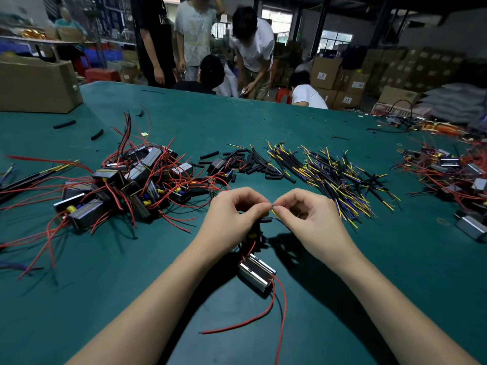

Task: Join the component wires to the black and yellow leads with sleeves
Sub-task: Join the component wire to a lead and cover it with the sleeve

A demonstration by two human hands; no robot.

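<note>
Out at nine o'clock sits my supply, the heap of components (126, 185), black boxes tangled in red wire, parked within an easy reach so I can pull the next one without looking far. Coming in toward centre, my left hand (232, 217) is curled tight, thumb and forefinger pinching a bare wire end at twelve o'clock of my wrists. Just below that pinch a short black sleeve (266, 220) rides on the wire, kept back from the joint, I'd say so it can slide over once the twist is made. Hanging under my hands, at six o'clock from the fingertips, the component (257, 273) I'm working on rests on the green table (342, 299), its two red wires (263, 314) trailing toward me, out of the way. Now my right hand (308, 217), also closed to a narrow pinch, holds the yellow lead (274, 212) tip to tip against the left's wire; that's the join under way. Further out at two o'clock lies the pile of black and yellow leads (334, 177), with loose sleeves (253, 162) just left of it, both ready for the next round.
</note>
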